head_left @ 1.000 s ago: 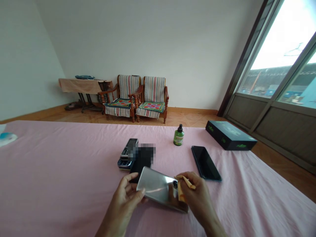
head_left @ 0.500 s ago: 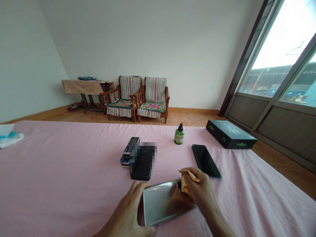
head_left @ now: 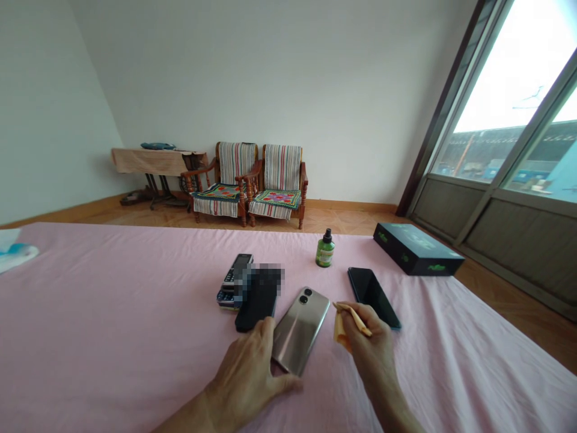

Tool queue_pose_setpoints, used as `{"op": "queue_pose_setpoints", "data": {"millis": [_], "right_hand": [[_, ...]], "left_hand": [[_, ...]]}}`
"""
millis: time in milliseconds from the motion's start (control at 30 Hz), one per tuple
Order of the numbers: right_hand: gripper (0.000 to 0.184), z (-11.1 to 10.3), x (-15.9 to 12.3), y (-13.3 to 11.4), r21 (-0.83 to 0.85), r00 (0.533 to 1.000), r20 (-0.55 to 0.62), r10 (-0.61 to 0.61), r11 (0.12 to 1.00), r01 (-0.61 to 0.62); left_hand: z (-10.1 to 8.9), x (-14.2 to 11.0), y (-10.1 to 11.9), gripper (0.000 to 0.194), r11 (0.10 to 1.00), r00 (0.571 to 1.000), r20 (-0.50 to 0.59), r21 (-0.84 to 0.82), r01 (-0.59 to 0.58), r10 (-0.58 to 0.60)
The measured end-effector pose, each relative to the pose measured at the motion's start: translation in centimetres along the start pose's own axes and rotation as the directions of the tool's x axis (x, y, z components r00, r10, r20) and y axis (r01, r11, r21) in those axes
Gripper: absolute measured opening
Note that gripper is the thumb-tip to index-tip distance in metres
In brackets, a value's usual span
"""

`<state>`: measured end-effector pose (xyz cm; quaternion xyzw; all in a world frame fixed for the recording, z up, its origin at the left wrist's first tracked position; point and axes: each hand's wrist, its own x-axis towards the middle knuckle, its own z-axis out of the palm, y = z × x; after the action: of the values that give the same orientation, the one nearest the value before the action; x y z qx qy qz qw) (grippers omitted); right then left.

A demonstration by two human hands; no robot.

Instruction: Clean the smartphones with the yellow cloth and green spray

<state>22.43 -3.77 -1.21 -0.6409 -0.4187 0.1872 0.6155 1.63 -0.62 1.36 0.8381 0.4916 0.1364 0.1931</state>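
Observation:
A silver phone lies back-up on the pink cloth, its two camera lenses at the far end. My left hand grips its near end, thumb and fingers pinching the edges. My right hand is closed on a small orange cloth, held just to the right of the phone and apart from it. A black phone lies left of the silver one, beside a stack of old keypad phones. Another black phone lies screen-up beyond my right hand.
A small green spray bottle stands behind the phones. A dark box sits at the far right of the table. A light blue item lies at the left edge. Two striped chairs stand by the wall.
My left hand turned the silver phone and laid it lengthwise on the cloth. My right hand with the orange cloth came off the phone's camera end and moved right.

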Motion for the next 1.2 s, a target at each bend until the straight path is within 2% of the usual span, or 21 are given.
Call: {"op": "queue_pose_setpoints", "data": {"millis": [67,133,233,367,467,533,633,733,800,833,900,1067,1200], "right_hand": [[0.028,0.1,0.1,0.2,-0.011,1.0,-0.002,0.011,1.0,-0.011],[0.026,0.3,0.2,0.5,0.004,0.998,0.023,0.066,0.998,-0.066],[0.026,0.7,0.1,1.0,0.048,0.981,0.109,0.157,0.985,-0.163],[0.024,1.5,-0.3,1.3,0.064,0.973,0.178,0.147,0.985,-0.161],[0.024,1.5,-0.6,0.5,0.029,0.983,0.159,0.094,0.995,-0.1],[0.024,1.1,-0.5,-0.6,-0.007,0.99,0.138,0.032,0.999,-0.032],[0.022,0.3,0.6,-2.2,-0.079,0.977,0.191,-0.094,0.991,0.111],[0.022,0.5,2.7,-2.2,-0.204,0.937,0.298,-0.18,0.947,0.247],[0.02,1.4,4.5,-1.1,-0.318,0.924,0.313,-0.22,0.892,0.321],[0.018,2.1,5.3,-0.4,-0.344,0.921,0.314,-0.231,0.876,0.337],[0.012,3.6,6.8,1.2,-0.363,0.909,0.335,-0.246,0.857,0.366],[0.014,6.5,8.7,3.7,-0.364,0.873,0.397,-0.282,0.825,0.433],[0.018,6.7,8.3,4.2,-0.352,0.823,0.478,-0.306,0.792,0.499]], "left_hand": [[0.4,-0.2,-0.2,0.057,0.996,0.996,0.067,-0.067,-0.061,0.065],[0.7,-0.4,-0.4,0.042,0.985,0.979,0.132,-0.102,-0.143,0.155],[1.0,-0.6,-0.7,0.02,0.97,0.96,0.156,-0.111,-0.217,0.232],[1.5,-0.4,-0.1,0.013,0.966,0.963,0.104,-0.102,-0.237,0.247],[2.3,-0.2,0.7,0.012,0.971,0.973,0.039,-0.09,-0.223,0.227],[2.7,-0.3,0.9,0.015,0.959,0.965,0.01,-0.112,-0.261,0.263],[3.3,-0.6,0.5,0.024,0.903,0.921,-0.038,-0.187,-0.387,0.387],[4.0,-0.7,-0.5,0.028,0.85,0.867,-0.145,-0.177,-0.496,0.476],[4.7,-0.5,-1.2,0.022,0.799,0.793,-0.227,-0.089,-0.595,0.565],[5.1,-0.3,-1.5,0.02,0.764,0.747,-0.258,-0.044,-0.643,0.613],[5.7,0.3,-2.0,0.019,0.719,0.687,-0.288,0.009,-0.695,0.668],[6.4,1.3,-2.3,0.029,0.692,0.628,-0.366,0.065,-0.719,0.687],[6.1,1.3,-2.1,0.031,0.699,0.634,-0.349,0.097,-0.708,0.69]]}}
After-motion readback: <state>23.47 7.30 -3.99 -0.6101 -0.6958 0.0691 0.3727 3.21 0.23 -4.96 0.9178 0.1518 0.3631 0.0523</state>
